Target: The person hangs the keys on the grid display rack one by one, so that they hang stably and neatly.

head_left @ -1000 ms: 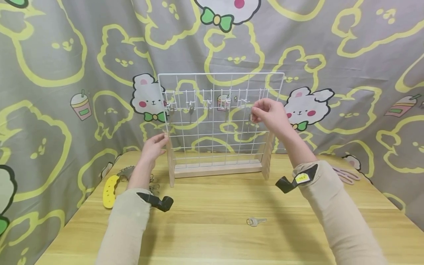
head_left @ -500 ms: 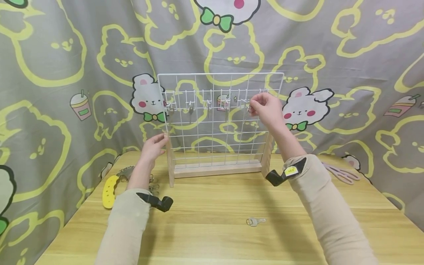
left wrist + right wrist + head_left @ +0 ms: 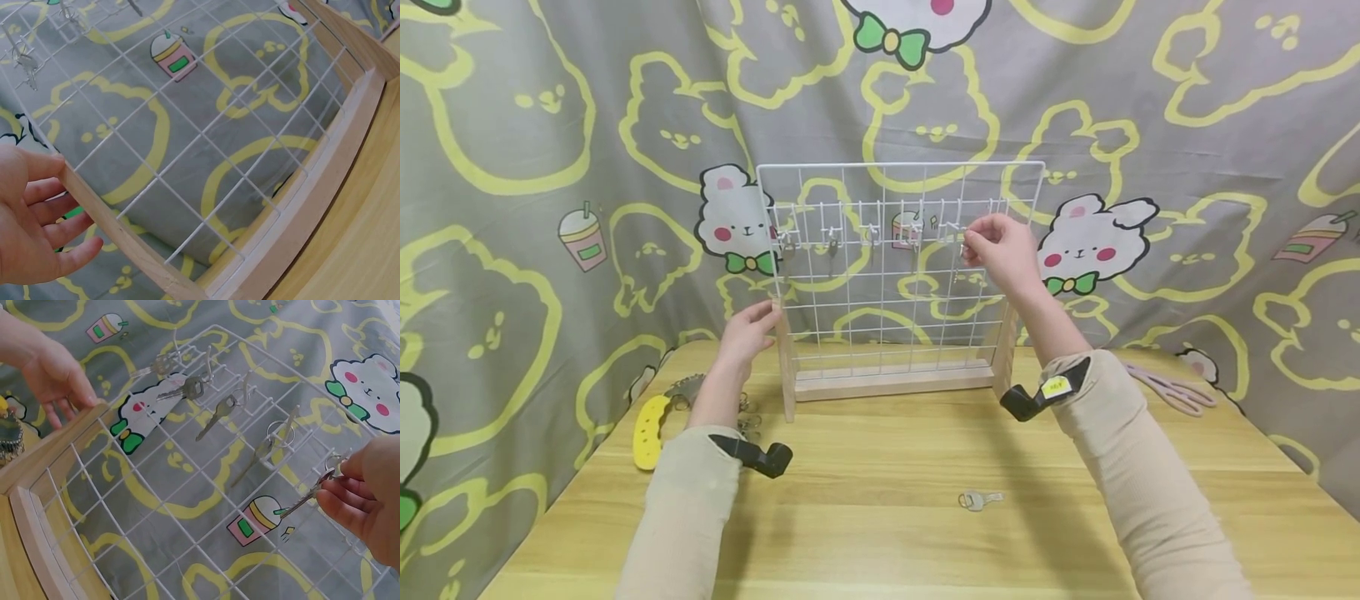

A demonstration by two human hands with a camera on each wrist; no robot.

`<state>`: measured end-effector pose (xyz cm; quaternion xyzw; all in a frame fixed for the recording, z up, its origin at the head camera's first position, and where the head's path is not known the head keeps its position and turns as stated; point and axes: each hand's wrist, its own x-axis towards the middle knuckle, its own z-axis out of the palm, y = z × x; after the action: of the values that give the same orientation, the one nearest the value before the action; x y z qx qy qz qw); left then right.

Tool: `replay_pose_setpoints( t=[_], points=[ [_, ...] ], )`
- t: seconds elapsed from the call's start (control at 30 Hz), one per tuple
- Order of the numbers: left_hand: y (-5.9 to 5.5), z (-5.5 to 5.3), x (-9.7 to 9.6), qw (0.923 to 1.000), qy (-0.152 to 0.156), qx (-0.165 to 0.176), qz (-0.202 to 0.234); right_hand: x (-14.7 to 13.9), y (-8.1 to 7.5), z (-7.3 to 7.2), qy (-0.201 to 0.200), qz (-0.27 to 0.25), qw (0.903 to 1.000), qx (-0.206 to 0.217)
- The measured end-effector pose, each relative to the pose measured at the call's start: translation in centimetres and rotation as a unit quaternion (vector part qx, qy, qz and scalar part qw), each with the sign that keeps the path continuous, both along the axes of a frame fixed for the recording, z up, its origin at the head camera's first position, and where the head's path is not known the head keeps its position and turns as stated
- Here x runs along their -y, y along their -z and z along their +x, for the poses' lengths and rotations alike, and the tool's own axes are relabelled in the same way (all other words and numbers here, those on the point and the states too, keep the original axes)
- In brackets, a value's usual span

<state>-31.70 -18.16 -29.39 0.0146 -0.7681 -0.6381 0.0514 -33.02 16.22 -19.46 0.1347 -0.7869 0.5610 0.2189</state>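
Observation:
In the right wrist view my right hand (image 3: 369,497) pinches a key (image 3: 304,501) close to its metal ring (image 3: 332,461), at the hooks near the right side of a white wire grid rack (image 3: 883,273). Whether the ring sits on a hook is hidden by the fingers. My left hand (image 3: 747,335) holds the rack's left wooden post (image 3: 119,234), with the thumb in front and the other fingers loosely extended behind. Several keys hang by rings from the hooks to the left, among them one key (image 3: 217,417) and another key (image 3: 189,389).
Another key with a ring (image 3: 979,500) lies on the wooden table (image 3: 865,517) in front. Left of the rack lie a yellow banana-shaped item (image 3: 649,433) and several metal rings (image 3: 749,427). Pinkish looped items (image 3: 1180,392) lie at the right. A patterned curtain (image 3: 1097,75) hangs behind.
My right hand has moved slightly left along the rack with the key, then stays almost still at the hooks. The left hand keeps its place on the post.

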Motion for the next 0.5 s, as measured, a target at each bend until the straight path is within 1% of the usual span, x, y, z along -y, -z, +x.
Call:
replay_pose_setpoints(
  t=[0.27, 0.5],
  points=[
    [-0.1, 0.1, -0.1, 1.0, 0.003, 0.001, 0.002, -0.5, 1.1, -0.1, 0.004, 0.004, 0.9999, 0.011],
    [-0.1, 0.2, -0.1, 1.0, 0.001, -0.002, 0.004, -1.2, 2.0, 0.4, 0.003, 0.026, 0.9996, 0.014]
  ],
)
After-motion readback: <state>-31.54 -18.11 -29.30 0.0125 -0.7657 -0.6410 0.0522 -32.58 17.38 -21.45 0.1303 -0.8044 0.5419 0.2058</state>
